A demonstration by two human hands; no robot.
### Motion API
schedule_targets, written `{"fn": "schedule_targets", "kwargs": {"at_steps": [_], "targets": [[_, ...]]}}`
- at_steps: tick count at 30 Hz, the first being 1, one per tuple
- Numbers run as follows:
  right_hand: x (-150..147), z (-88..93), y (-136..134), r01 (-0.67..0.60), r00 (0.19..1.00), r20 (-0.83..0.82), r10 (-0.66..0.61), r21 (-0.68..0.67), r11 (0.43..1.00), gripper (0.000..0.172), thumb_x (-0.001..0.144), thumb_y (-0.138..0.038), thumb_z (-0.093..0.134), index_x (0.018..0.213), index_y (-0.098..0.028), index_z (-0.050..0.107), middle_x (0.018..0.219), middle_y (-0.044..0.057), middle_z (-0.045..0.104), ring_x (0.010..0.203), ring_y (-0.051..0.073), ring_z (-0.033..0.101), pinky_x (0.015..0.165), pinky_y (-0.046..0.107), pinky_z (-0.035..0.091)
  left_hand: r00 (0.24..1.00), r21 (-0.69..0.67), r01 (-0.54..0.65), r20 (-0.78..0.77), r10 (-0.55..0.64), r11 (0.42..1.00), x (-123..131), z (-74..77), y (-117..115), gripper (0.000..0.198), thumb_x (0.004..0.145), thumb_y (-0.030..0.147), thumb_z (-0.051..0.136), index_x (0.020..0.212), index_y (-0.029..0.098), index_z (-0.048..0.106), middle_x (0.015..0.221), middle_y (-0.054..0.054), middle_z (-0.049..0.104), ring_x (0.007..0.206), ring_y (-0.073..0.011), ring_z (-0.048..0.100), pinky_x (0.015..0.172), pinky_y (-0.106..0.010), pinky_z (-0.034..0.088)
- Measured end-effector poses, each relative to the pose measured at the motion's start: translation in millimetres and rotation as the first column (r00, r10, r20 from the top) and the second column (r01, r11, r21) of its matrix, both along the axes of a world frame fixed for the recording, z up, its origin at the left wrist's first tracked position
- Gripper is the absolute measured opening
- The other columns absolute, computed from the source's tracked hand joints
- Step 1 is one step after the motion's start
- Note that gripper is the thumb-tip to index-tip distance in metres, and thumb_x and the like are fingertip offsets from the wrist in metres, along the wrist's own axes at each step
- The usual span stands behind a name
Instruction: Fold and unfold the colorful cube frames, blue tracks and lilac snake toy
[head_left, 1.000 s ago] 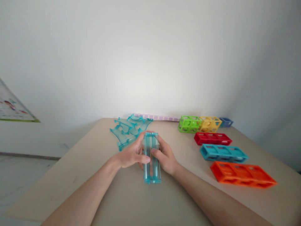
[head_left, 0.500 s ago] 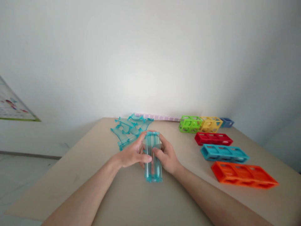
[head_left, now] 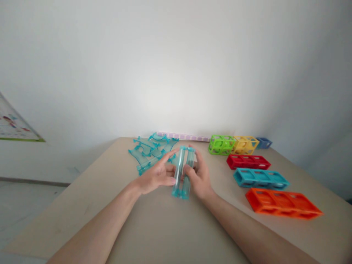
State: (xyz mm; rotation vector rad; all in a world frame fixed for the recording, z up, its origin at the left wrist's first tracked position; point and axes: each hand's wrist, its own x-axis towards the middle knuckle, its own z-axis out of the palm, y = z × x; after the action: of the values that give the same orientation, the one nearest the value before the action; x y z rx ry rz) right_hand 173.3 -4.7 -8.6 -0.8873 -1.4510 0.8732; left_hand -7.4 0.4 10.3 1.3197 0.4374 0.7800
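Note:
A clear teal plastic tube-like piece, long and with teal end rims, is held up above the table, tilted slightly with its top to the right. My right hand grips its right side, thumb across the front and fingers partly hidden behind. On the left side, my left hand has its thumb and fingers spread, their tips at or very near the piece's edge; whether they touch is unclear. Beyond the left hand lies a loose pile of similar clear teal curved pieces.
Rows of open-framed blocks stand on the table at right: orange, light blue, red, green, yellow and dark blue. A pale purple strip runs along the wall.
The teal piece has moved up and a little right, and now tilts. My left hand's fingers have spread away from it, while my right hand keeps its grip.

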Motion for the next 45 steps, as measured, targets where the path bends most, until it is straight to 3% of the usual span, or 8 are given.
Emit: {"fn": "schedule_targets", "kwargs": {"at_steps": [4, 11, 15, 21, 27, 32, 38, 45], "targets": [[11.1, 7.8, 8.6, 0.345, 0.938, -0.022, -0.346, 0.161, 0.925, 0.071, 0.086, -0.029, 0.053, 0.148, -0.022, 0.020, 0.079, -0.001, 0.060, 0.058, 0.012, 0.053, 0.055, 0.024, 0.044, 0.998, -0.019, -0.048, 0.043, 0.049, 0.999, -0.4, -1.2, 4.2, 0.083, 0.074, 0.016, 0.070, 0.145, 0.034, 0.030, 0.127, -0.010, 0.057, 0.115, -0.0251, 0.056, 0.093, -0.040, 0.044], [31.0, 7.7, 28.4, 0.508, 0.776, 0.211, -0.594, 0.348, 0.788, 0.067, 0.085, -0.029, 0.052, 0.145, -0.017, 0.024, 0.104, 0.011, 0.059, 0.071, 0.018, 0.051, 0.071, 0.033, 0.046, 0.997, 0.011, -0.044, -0.062, 0.045, 0.999, -3.6, -6.1, 9.1, 0.064, 0.078, 0.020, 0.068, 0.137, 0.026, 0.045, 0.138, -0.015, 0.049, 0.126, -0.0305, 0.046, 0.099, -0.047, 0.040], [39.4, -1.6, 39.6, 0.388, 0.722, 0.382, -0.577, 0.466, 0.795, 0.044, 0.073, -0.005, 0.043, 0.114, -0.018, 0.055, 0.100, 0.010, 0.060, 0.089, 0.023, 0.055, 0.083, 0.038, 0.045, 0.997, 0.016, -0.039, -0.069, 0.040, 0.999, -3.5, -5.5, 8.6, 0.060, 0.077, 0.023, 0.068, 0.134, 0.023, 0.048, 0.136, -0.015, 0.050, 0.127, -0.0312, 0.046, 0.100, -0.048, 0.040], [40.1, -11.8, 42.5, 0.261, 0.699, 0.532, -0.478, 0.432, 0.863, 0.059, 0.055, 0.006, 0.036, 0.103, -0.019, 0.059, 0.116, 0.011, 0.055, 0.113, 0.023, 0.053, 0.096, 0.037, 0.043, 0.994, 0.044, -0.047, -0.101, 0.051, 0.998, -3.1, -4.8, 9.0, 0.050, 0.078, 0.023, 0.067, 0.126, 0.020, 0.057, 0.130, -0.016, 0.056, 0.122, -0.0305, 0.051, 0.097, -0.046, 0.043], [35.8, -9.0, 38.8, 0.317, 0.503, 0.776, -0.380, 0.244, 0.917, 0.047, 0.060, 0.005, 0.042, 0.094, -0.016, 0.065, 0.132, 0.011, 0.051, 0.120, 0.020, 0.051, 0.100, 0.030, 0.039, 0.989, 0.043, -0.059, -0.130, 0.064, 0.997, -2.5, -6.2, 9.9, 0.043, 0.077, 0.023, 0.068, 0.120, 0.018, 0.062, 0.130, -0.016, 0.057, 0.120, -0.0311, 0.052, 0.093, -0.045, 0.046], [26.8, 9.5, 27.3, 0.431, 0.407, 0.807, -0.428, 0.244, 0.869, 0.026, 0.076, -0.008, 0.045, 0.088, -0.013, 0.067, 0.105, 0.014, 0.066, 0.105, 0.026, 0.058, 0.101, 0.041, 0.033, 0.990, 0.038, -0.050, -0.128, 0.054, 0.998, -3.3, -5.5, 9.8, 0.043, 0.076, 0.021, 0.068, 0.118, 0.018, 0.063, 0.127, -0.015, 0.058, 0.117, -0.0308, 0.053, 0.092, -0.044, 0.047], [19.9, 18.2, 14.6, 0.550, 0.060, 0.855, -0.515, 0.402, 0.732, 0.037, 0.086, -0.038, 0.047, 0.102, -0.009, 0.064, 0.099, 0.019, 0.065, 0.103, 0.036, 0.053, 0.103, 0.060, 0.013, 0.991, 0.024, -0.050, -0.123, 0.052, 0.998, -3.7, -5.4, 8.9, 0.042, 0.075, 0.022, 0.068, 0.117, 0.017, 0.063, 0.124, -0.016, 0.059, 0.114, -0.0307, 0.054, 0.089, -0.044, 0.048], [24.0, 23.1, 7.5, 0.524, -0.070, 0.911, -0.405, 0.380, 0.763, 0.028, 0.076, -0.012, 0.051, 0.101, -0.010, 0.063, 0.098, 0.018, 0.063, 0.100, 0.035, 0.054, 0.101, 0.060, 0.017, 0.992, 0.036, -0.034, -0.123, 0.038, 0.999, -4.8, -8.8, 11.3, 0.042, 0.077, 0.023, 0.066, 0.118, 0.016, 0.061, 0.123, -0.017, 0.059, 0.113, -0.0303, 0.055, 0.089, -0.044, 0.047]]}}
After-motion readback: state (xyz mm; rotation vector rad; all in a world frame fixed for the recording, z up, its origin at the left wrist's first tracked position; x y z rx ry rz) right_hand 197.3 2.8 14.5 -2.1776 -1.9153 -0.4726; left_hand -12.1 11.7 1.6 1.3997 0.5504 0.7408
